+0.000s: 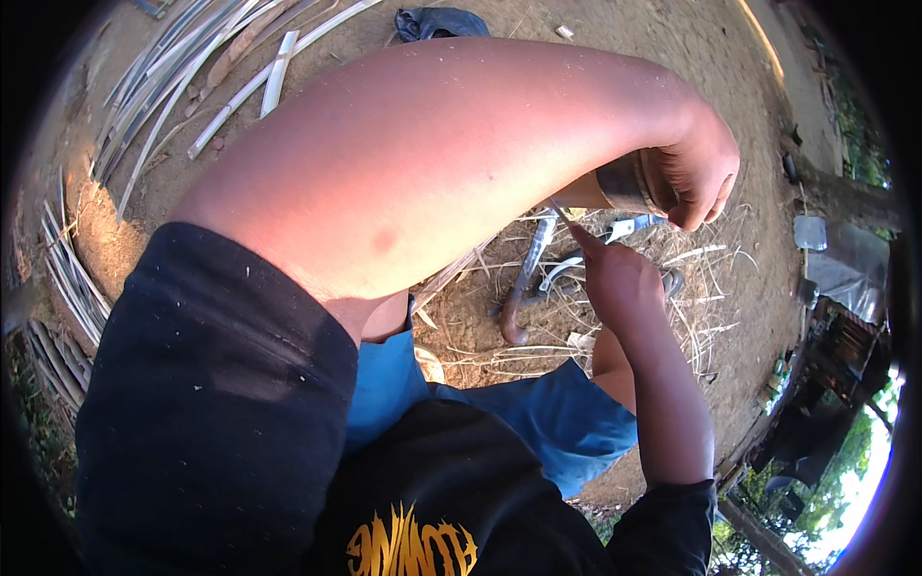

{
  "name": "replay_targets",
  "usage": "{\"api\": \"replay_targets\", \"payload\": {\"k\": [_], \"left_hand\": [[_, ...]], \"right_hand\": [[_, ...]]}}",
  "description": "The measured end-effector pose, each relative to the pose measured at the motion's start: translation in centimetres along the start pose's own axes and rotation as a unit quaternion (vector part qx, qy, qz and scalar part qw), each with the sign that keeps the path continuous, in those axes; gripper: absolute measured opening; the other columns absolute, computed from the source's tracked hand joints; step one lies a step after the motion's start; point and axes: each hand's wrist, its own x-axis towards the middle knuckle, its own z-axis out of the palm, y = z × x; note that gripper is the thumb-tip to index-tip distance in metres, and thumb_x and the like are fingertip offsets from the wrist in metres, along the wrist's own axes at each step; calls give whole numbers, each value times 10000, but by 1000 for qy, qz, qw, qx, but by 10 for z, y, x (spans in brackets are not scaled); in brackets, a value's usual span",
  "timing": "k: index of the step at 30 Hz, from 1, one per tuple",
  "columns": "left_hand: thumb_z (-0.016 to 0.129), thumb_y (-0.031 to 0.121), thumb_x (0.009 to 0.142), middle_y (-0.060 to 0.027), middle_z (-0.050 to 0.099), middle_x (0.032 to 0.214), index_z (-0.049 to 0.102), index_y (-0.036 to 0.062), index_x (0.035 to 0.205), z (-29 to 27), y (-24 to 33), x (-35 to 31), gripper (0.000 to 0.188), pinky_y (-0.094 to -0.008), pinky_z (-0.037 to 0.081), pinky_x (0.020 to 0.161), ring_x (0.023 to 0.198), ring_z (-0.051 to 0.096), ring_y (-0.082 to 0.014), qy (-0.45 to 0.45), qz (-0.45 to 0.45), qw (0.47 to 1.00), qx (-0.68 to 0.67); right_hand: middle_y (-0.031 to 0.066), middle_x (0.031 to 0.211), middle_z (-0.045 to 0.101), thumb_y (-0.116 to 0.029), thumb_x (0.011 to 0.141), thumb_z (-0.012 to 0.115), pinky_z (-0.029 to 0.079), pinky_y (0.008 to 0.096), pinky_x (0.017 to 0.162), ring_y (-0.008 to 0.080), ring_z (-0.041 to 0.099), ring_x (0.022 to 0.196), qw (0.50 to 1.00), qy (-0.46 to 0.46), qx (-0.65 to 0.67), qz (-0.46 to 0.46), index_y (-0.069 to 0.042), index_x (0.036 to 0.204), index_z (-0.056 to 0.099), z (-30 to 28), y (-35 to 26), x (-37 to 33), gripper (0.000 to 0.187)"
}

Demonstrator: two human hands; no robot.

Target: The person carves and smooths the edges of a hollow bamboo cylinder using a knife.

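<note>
Black sleeve (211,403) and the big left forearm (432,163) fill the near view, crossing w/ the left hand (696,173) ending over the work spot. Left hand is closed round a short dark cylindrical handle (624,184); a thin blade or sliver (562,216) seems to run down-left from that handle, too small to be sure. Right hand (619,278) sits just below the handle, index finger pointing up at the sliver, touching or nearly so; rest of fingers curled, can't tell if they pinch anything. Right hand is the nearer one to the sliver tip. Behind the handle on the dirt: curved metal pipe (523,288), dry straw (691,288). Well apart, far left of the handle: pale split strips (192,67). Blue shorts (538,413) lie below.
</note>
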Motion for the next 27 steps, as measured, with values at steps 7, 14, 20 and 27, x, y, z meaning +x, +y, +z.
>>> {"api": "replay_targets", "payload": {"k": [7, 14, 20, 27], "left_hand": [[783, 184, 620, -31, 780, 1006, 789, 138, 1133, 1, 5, -4, 515, -369, 543, 777, 918, 706, -197, 14, -4, 1000, -4], [791, 184, 622, -29, 778, 1015, 784, 134, 1147, -3, 3, -11, 527, -365, 543, 786, 928, 706, -196, 3, -17, 1000, -3], [787, 183, 624, -25, 779, 1007, 787, 134, 1139, -1, 1, -5, 517, -361, 542, 783, 915, 704, -196, 9, -4, 1000, -12], [786, 187, 619, -28, 780, 1002, 787, 144, 1140, 1, 1, -4, 523, -364, 542, 774, 902, 707, -200, 13, -1, 1000, -18]], "right_hand": [[183, 1021, 720, -250, 1055, 463, 564, 489, 831, 354, 720, 946, 1000, -31, 0, 4, -408, 1471, 517, 12, -6, 11, 448], [174, 862, 700, -261, 1028, 533, 558, 511, 713, 372, 711, 803, 997, 63, -13, -31, -313, 1401, 609, -7, 11, -18, 383], [173, 867, 698, -270, 1032, 526, 565, 507, 719, 367, 716, 809, 999, 42, -21, -24, -365, 1412, 590, 7, 11, -7, 396], [171, 925, 710, -280, 1050, 482, 576, 498, 746, 358, 726, 873, 999, -7, -34, -12, -417, 1438, 550, 26, 2, 8, 417]]}}
